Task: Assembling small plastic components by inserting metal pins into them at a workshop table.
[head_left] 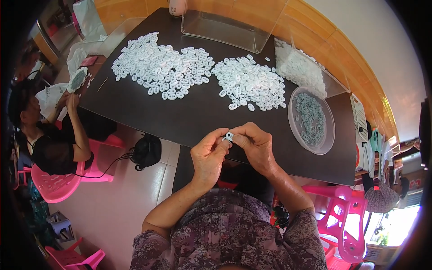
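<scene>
Just in front of the table's near edge, both hands meet over a small white oval plastic piece with a dark hole showing. My left hand pinches it between thumb and fingertips from the left. From the right, my right hand grips the same piece with its thumb and forefinger. Fingers cover most of it, so any smaller part in it cannot be made out. Beyond the hands lie a large heap of white oval two-holed pieces at the left and another heap of white oval pieces at the centre.
A round clear tub of small grey-green parts stands on the dark table at the right. Behind it is a clear bin of white pieces; a clear box sits at the back. Another person works at the left on a pink chair.
</scene>
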Available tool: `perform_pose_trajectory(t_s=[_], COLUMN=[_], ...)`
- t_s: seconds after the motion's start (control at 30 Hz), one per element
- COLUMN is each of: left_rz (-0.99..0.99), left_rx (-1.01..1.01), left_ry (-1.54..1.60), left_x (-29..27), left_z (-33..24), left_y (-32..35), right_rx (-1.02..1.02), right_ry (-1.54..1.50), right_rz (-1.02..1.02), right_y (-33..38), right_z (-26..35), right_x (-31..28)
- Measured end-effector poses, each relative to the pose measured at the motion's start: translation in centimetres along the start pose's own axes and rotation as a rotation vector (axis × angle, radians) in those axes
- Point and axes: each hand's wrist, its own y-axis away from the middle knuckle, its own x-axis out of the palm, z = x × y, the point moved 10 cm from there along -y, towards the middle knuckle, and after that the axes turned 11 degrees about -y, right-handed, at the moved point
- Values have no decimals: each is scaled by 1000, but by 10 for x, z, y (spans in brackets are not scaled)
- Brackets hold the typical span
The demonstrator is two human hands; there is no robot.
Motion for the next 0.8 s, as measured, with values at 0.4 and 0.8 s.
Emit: perform_pose_trajectory(t_s=[0.4, 0.8], left_rz=[11, -36], left_rx=[-20, -43], left_ry=[64, 138], left_x=[-3, -4], left_z=[1, -2], left_y=[-4, 0], right_rx=[-169, -503], right_ry=[210, 442], right_rz=[14, -48], right_y=[7, 19], right_z=[27, 51], right_x=[9, 19])
